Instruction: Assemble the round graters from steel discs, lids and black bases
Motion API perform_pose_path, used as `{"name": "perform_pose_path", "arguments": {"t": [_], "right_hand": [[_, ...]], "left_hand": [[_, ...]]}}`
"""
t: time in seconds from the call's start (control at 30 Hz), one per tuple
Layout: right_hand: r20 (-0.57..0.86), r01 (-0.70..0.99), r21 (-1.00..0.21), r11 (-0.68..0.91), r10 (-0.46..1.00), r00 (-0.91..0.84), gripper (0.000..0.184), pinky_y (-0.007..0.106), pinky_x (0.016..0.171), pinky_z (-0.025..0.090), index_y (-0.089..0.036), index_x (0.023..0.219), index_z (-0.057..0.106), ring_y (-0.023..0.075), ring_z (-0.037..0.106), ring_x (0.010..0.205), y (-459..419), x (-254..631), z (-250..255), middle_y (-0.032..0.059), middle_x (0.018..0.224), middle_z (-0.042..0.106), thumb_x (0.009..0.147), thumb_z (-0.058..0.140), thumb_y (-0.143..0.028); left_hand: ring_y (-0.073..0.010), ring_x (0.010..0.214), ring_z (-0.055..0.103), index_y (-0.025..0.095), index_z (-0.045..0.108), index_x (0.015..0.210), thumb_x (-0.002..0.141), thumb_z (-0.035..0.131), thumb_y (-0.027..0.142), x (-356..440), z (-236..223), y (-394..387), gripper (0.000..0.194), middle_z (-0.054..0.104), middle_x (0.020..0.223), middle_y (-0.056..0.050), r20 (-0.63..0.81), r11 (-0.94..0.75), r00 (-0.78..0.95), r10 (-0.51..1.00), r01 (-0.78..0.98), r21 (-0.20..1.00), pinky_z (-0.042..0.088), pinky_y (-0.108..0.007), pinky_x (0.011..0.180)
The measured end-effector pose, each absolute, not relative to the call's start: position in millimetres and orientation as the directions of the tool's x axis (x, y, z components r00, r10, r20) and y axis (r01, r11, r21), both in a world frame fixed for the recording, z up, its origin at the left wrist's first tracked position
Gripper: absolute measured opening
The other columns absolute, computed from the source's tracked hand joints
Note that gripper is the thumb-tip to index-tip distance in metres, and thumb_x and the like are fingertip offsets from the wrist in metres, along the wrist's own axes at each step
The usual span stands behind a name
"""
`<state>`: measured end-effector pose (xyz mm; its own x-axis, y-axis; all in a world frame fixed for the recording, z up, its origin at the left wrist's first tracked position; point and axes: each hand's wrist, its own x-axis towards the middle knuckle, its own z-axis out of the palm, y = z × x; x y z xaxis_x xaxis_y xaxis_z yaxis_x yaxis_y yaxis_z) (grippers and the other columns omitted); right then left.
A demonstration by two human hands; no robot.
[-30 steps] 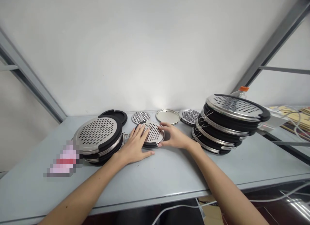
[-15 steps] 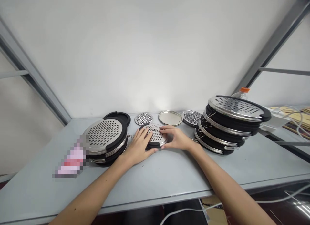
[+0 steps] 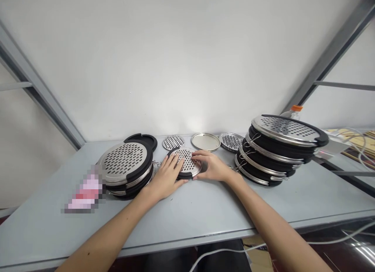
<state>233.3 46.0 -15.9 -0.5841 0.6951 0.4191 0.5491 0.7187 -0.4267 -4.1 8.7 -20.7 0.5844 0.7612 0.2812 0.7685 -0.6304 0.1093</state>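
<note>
**Steel perforated disc flat on table, both hands on it**

Perforated disc [image 3: 186, 154] with black edge pieces lies on the grey table [image 3: 190, 217], between the left stack [image 3: 124, 162] and the taller right stack [image 3: 284, 147]. Step in hand reads as pressing/steadying; whether metal is being seated in the black edge, can't tell. Next move, as a judgement: calls for even pressure around the rim, no tilt, fingertips light on the holes.

Pose: left hand [image 3: 167, 173] palm down, fingers somewhat spread across the disc's left part, thumb out along the near side; thumb contact unclear. Right hand [image 3: 215, 166] curls over the right edge, pinching it between fingertips and thumb. Forearms come in from lower left and lower right, converging on the disc.

Behind, by the wall: black tray [image 3: 149, 141], small toothed plate [image 3: 173, 142], plain metal disc [image 3: 205, 142], rimmed toothed disc [image 3: 231, 141]. None touched by either hand.
</note>
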Motion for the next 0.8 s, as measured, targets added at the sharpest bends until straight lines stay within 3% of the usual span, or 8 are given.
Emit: {"name": "perform_pose_path", "arguments": {"t": [0.3, 0.57, 0.7, 0.8], "right_hand": [[0.405, 0.549, -0.433, 0.715, 0.698, -0.590, 0.071, 0.047, 0.100, 0.043, -0.021, 0.117, 0.064, 0.0307, 0.054, 0.116, 45.2, 233.9, -11.8, 0.0127, 0.123, 0.061, 0.057, 0.078, -0.056], [0.438, 0.526, -0.466, 0.712, 0.702, -0.562, 0.064, 0.045, 0.096, 0.046, -0.020, 0.111, 0.067, 0.0288, 0.060, 0.107, 41.7, 235.7, -3.5, 0.0114, 0.111, 0.067, 0.060, 0.076, -0.056], [0.398, 0.559, -0.455, 0.693, 0.720, -0.569, 0.071, 0.047, 0.100, 0.043, -0.019, 0.116, 0.064, 0.0310, 0.056, 0.114, 41.4, 236.6, -3.4, 0.0140, 0.123, 0.060, 0.057, 0.078, -0.056], [0.381, 0.572, -0.473, 0.670, 0.741, -0.553, 0.078, 0.049, 0.104, 0.039, -0.019, 0.123, 0.060, 0.0331, 0.049, 0.123, 44.3, 240.3, -6.0, 0.0157, 0.134, 0.052, 0.056, 0.081, -0.051]], "left_hand": [[-0.0296, 0.142, 0.019, 0.020, 0.030, 0.143, 0.090, 0.050, 0.051, -6.2, -19.1, 8.9, 0.065, 0.029, 0.151, -0.015, 0.286, -0.644, 0.592, 0.754, 0.751, 0.145, 0.021, -0.051, 0.114], [-0.0262, 0.136, 0.032, 0.021, 0.044, 0.135, 0.092, 0.050, 0.042, -3.9, -10.9, 7.2, 0.048, 0.044, 0.141, -0.010, 0.360, -0.699, 0.613, 0.703, 0.690, 0.189, 0.020, -0.049, 0.115], [-0.0261, 0.132, 0.037, 0.029, 0.047, 0.133, 0.093, 0.051, 0.037, -4.9, -10.4, 8.0, 0.041, 0.048, 0.139, -0.004, 0.334, -0.735, 0.662, 0.670, 0.653, 0.181, 0.021, -0.054, 0.112], [-0.0248, 0.131, 0.039, 0.029, 0.049, 0.131, 0.095, 0.049, 0.034, -4.5, -8.2, 7.6, 0.037, 0.050, 0.138, -0.004, 0.365, -0.743, 0.651, 0.666, 0.621, 0.249, 0.020, -0.054, 0.113]]}}
